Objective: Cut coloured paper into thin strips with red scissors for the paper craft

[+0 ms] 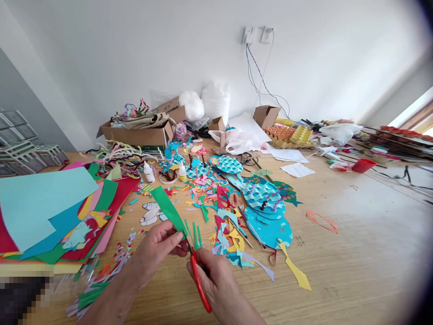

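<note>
My left hand pinches a long strip of green paper that slants up and to the left. Red-handled scissors are gripped in my right hand, their blades at the lower end of the strip. Thin green slivers stick out beside the blades, partly behind my right fingers. Just beyond my left hand lie fish cutouts in white paper. Coloured paper scraps are scattered to the right of the strip.
Coloured paper sheets are stacked at left. Blue wavy paper discs lie right of the scraps. Two glue bottles stand behind the fish cutouts. A cardboard box, egg trays and a red cup are farther back.
</note>
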`<action>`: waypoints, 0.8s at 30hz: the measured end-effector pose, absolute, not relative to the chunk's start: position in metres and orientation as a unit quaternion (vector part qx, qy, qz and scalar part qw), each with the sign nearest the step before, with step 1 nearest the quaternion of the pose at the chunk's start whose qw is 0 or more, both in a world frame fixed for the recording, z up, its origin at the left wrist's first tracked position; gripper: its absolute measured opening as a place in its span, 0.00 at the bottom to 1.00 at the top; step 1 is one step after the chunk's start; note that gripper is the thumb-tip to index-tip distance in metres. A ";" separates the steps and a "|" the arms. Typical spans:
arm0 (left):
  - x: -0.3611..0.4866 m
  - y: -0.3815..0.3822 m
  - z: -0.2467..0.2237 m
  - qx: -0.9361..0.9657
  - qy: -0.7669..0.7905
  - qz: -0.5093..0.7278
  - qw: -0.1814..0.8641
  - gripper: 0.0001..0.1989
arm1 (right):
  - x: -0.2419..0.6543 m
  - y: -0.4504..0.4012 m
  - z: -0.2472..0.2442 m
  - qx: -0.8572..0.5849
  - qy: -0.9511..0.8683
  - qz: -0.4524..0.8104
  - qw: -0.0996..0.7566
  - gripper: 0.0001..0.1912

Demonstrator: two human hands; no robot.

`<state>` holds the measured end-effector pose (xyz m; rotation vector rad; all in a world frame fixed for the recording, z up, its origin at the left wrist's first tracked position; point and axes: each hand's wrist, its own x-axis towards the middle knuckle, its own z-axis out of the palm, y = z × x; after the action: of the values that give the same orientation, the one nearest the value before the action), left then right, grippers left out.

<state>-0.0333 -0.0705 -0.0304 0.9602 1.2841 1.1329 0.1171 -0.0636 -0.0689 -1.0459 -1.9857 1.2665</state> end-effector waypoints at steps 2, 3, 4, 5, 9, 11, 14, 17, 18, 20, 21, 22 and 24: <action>-0.034 -0.071 -0.031 0.420 0.538 0.472 0.559 0.05 | 0.118 -0.064 -0.072 -0.387 -0.737 0.476 0.283 0.14; -0.035 -0.071 -0.031 0.424 0.534 0.472 0.559 0.06 | 0.118 -0.064 -0.072 -0.389 -0.737 0.477 0.281 0.14; -0.035 -0.071 -0.032 0.427 0.532 0.475 0.556 0.07 | 0.119 -0.064 -0.073 -0.391 -0.737 0.476 0.279 0.14; -0.036 -0.070 -0.032 0.428 0.532 0.479 0.552 0.07 | 0.119 -0.064 -0.072 -0.391 -0.738 0.475 0.277 0.14; -0.036 -0.069 -0.033 0.422 0.549 0.489 0.531 0.09 | 0.121 -0.065 -0.070 -0.393 -0.739 0.472 0.276 0.14; -0.034 -0.068 -0.033 0.414 0.559 0.487 0.528 0.09 | 0.121 -0.064 -0.070 -0.393 -0.737 0.477 0.273 0.14; -0.031 -0.068 -0.032 0.419 0.565 0.470 0.533 0.07 | 0.120 -0.063 -0.070 -0.390 -0.728 0.491 0.275 0.14; -0.029 -0.068 -0.031 0.427 0.563 0.459 0.539 0.07 | 0.118 -0.062 -0.072 -0.389 -0.718 0.504 0.279 0.14; -0.029 -0.068 -0.031 0.426 0.563 0.458 0.540 0.06 | 0.118 -0.062 -0.073 -0.390 -0.717 0.505 0.280 0.14; -0.029 -0.069 -0.031 0.423 0.563 0.458 0.542 0.06 | 0.117 -0.061 -0.075 -0.393 -0.720 0.498 0.282 0.14; -0.030 -0.069 -0.032 0.422 0.562 0.458 0.544 0.06 | 0.117 -0.061 -0.076 -0.395 -0.723 0.491 0.283 0.14; -0.030 -0.069 -0.033 0.421 0.560 0.459 0.546 0.06 | 0.118 -0.061 -0.077 -0.398 -0.725 0.485 0.282 0.15; -0.031 -0.070 -0.034 0.419 0.555 0.462 0.550 0.07 | 0.118 -0.061 -0.078 -0.401 -0.729 0.479 0.279 0.15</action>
<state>-0.0307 -0.0696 -0.0345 0.9918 1.3145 1.0932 0.1182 -0.0609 -0.0785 -1.0757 -1.9556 1.2858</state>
